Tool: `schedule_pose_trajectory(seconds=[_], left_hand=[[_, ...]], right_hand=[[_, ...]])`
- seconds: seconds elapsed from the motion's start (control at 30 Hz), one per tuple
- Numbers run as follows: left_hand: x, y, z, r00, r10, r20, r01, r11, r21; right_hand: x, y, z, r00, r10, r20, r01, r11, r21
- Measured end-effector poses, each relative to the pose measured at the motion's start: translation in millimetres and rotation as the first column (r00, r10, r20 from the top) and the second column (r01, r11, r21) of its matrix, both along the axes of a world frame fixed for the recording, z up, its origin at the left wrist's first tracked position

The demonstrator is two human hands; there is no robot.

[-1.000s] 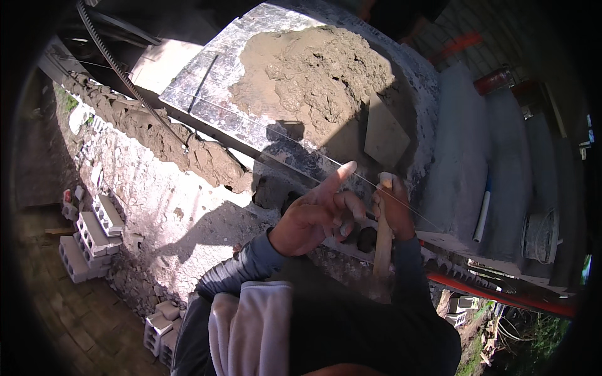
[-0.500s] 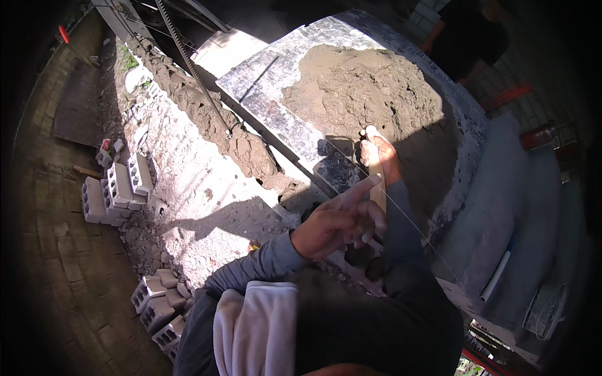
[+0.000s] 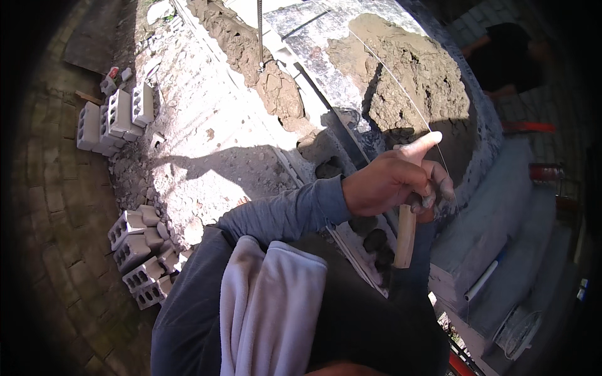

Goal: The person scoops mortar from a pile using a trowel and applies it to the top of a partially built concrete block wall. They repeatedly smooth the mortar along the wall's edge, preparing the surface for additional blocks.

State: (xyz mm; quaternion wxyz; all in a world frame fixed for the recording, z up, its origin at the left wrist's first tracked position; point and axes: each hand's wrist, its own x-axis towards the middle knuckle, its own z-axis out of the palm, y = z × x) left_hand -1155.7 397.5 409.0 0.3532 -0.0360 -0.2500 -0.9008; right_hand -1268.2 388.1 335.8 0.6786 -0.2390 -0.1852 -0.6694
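My left hand [image 3: 392, 182] is in front of my body at right of centre, one finger stretched up and the others curled. A thin pale string [image 3: 398, 88] runs across the mortar and meets that stretched fingertip; whether the curled fingers grip anything is hidden. Behind it, my right hand [image 3: 427, 217] is mostly covered, closed around a short piece of wood [image 3: 404, 241] that sticks out below toward my body. Past my hands, a heap of wet grey mortar [image 3: 420, 88] lies on a mixing board [image 3: 307, 41], partly in shadow.
A band of mortar [image 3: 276, 94] runs along the wall to the left, with an upright steel bar [image 3: 259, 31] in it. Hollow blocks [image 3: 122, 119] are stacked on the left, more [image 3: 138, 250] below. Another person [image 3: 508, 59] is at upper right. A spool [image 3: 517, 332] lies at lower right.
My view has shifted, and the surroundings sit differently in it. My left hand has moved in front of my right hand and covers most of it. Its fingers are more curled.
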Motion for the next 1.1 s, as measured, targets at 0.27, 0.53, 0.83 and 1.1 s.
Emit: schedule_pose_trajectory(seconds=[0.27,0.53,0.83,1.1], left_hand=[[8,6,6,1.000,-0.024,0.014,0.024,1.000,0.010],[15,11,-22,0.999,-0.012,0.052,0.010,0.999,0.043],[25,16,-38,0.997,-0.064,0.038,0.059,0.992,0.114],[27,13,-41,0.994,-0.104,0.021,0.099,0.983,0.157]], right_hand=[[-33,56,-29,0.639,0.085,-0.764,0.292,0.892,0.344],[21,19,-118,-0.871,-0.111,-0.478,0.129,0.888,-0.441],[6,82,-117,-0.940,-0.256,-0.224,-0.118,0.862,-0.492],[18,165,-43,-0.892,0.182,-0.413,0.308,0.914,-0.263]])
